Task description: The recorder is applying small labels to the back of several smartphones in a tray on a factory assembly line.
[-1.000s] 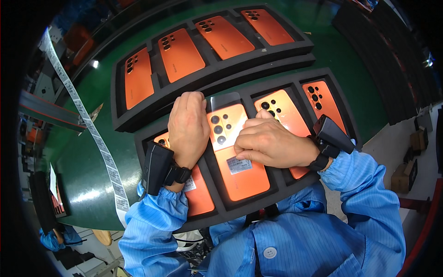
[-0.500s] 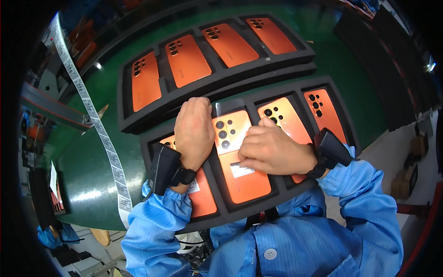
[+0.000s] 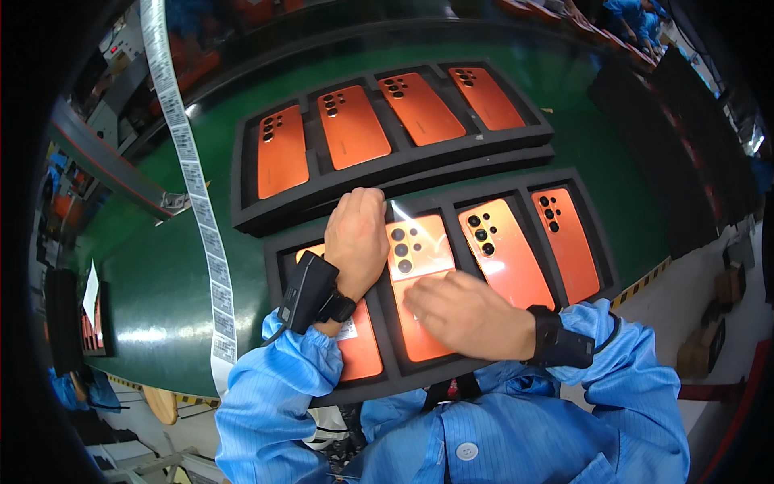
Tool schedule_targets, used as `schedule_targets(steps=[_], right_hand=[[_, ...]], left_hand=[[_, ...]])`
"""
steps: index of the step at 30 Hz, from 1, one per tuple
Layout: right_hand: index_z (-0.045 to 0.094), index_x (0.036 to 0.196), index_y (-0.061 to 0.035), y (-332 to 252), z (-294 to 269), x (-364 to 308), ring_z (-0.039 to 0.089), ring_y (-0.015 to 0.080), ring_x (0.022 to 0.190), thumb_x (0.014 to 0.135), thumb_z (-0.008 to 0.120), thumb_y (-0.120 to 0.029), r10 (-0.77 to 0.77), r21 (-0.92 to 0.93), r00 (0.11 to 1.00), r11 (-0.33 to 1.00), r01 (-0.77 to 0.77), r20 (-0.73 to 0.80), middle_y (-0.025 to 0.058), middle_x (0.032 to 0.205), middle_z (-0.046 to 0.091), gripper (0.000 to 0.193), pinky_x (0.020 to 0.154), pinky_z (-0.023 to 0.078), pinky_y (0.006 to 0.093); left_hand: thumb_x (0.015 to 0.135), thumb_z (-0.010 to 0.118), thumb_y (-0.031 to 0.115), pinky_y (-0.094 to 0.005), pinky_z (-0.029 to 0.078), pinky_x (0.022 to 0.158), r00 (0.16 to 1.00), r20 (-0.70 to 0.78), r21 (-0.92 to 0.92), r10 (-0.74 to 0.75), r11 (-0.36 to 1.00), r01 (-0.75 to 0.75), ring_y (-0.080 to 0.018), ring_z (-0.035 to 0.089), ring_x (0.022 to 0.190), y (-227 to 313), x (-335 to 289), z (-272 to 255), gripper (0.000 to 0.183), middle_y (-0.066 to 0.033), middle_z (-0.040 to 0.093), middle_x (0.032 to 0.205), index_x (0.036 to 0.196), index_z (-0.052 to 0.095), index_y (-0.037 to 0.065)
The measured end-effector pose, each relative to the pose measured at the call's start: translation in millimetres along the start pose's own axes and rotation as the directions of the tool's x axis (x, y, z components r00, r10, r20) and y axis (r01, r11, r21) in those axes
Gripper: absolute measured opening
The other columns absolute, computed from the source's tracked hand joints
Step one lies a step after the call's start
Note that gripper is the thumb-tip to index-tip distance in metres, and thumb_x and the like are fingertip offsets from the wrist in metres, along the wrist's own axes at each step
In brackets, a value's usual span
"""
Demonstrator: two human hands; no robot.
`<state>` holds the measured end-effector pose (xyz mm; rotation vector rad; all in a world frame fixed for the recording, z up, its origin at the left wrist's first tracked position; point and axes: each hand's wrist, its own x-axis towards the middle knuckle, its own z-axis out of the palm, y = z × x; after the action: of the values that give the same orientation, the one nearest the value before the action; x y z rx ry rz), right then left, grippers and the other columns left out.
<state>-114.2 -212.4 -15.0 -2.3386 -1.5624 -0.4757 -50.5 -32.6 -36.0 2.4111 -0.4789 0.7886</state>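
Note:
An orange smartphone (image 3: 429, 347) lies back up in the second slot of the near black foam tray (image 3: 387, 367). Clear film (image 3: 439, 234) covers its camera end and reaches past its top edge. My left hand (image 3: 360, 242) is closed at the film's upper left, fingertips hidden under the hand. Over the phone's lower half lies my right hand (image 3: 472, 310), fingers stretched out and a little blurred, mostly covering the white label there. Left of it, another orange phone (image 3: 359, 351) with a white label is partly under my left wrist. Two more phones sit to the right.
Behind stands another black foam tray (image 3: 355, 181) with several orange phones, stacked on a further tray. A long strip of printed labels (image 3: 193, 177) hangs down on the left. The green table (image 3: 161, 282) extends around the trays. Dark foam (image 3: 657, 153) stands at the far right.
My right hand has moved down from the film's lower edge onto the phone's label, its fingers going from curled to stretched out. My left hand stays by the film's upper left. The view has shifted.

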Motion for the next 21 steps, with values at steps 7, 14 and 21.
schedule_targets(steps=[7, 14, 21], right_hand=[[0.057, 0.091, 0.0119, -21.8, -14.7, -21.9, 0.055, 0.0274, 0.099, 0.072, 0.056, -0.006, -0.047, 0.094, 0.989, 0.995, 0.034, 0.14, 0.02, 0.108, 0.056, 0.027, 0.084, 0.045, 0.0325], [0.06, 0.091, 0.0035, -11.8, -45.5, -27.3, 0.059, 0.0286, 0.095, 0.066, 0.056, 0.002, -0.015, 0.535, 0.994, 0.844, -0.048, 0.113, 0.0144, 0.095, 0.061, 0.025, 0.079, 0.047, 0.0364], [0.061, 0.089, 0.0029, 12.3, -63.0, -13.9, 0.061, 0.0304, 0.084, 0.065, 0.053, 0.009, 0.213, 0.44, 0.925, 0.896, -0.056, -0.315, 0.0159, 0.089, 0.062, 0.026, 0.074, 0.048, 0.0384]], left_hand=[[0.081, 0.051, 0.001, -0.0419, 0.041, 0.066, 1.0, 0.017, -0.023, -0.004, 1.0, 0.004, -0.0347, 0.05, 0.076, -2.2, -1.5, -2.7, 0.005, -0.0152, 0.05, 0.078, 0.084, 0.048, 0.001], [0.08, 0.051, -0.001, -0.0392, 0.044, 0.075, 0.968, 0.166, -0.073, 0.187, 0.981, -0.177, -0.036, 0.053, 0.087, 7.2, -9.0, -28.1, 0.011, -0.0191, 0.055, 0.09, 0.091, 0.049, -0.002], [0.081, 0.059, 0.018, -0.0391, 0.042, 0.086, 0.643, 0.671, -0.4, 0.37, 0.91, -0.106, -0.0322, 0.055, 0.094, 69.9, -67.0, -108.2, 0.019, -0.0174, 0.059, 0.095, 0.087, 0.054, 0.001]])
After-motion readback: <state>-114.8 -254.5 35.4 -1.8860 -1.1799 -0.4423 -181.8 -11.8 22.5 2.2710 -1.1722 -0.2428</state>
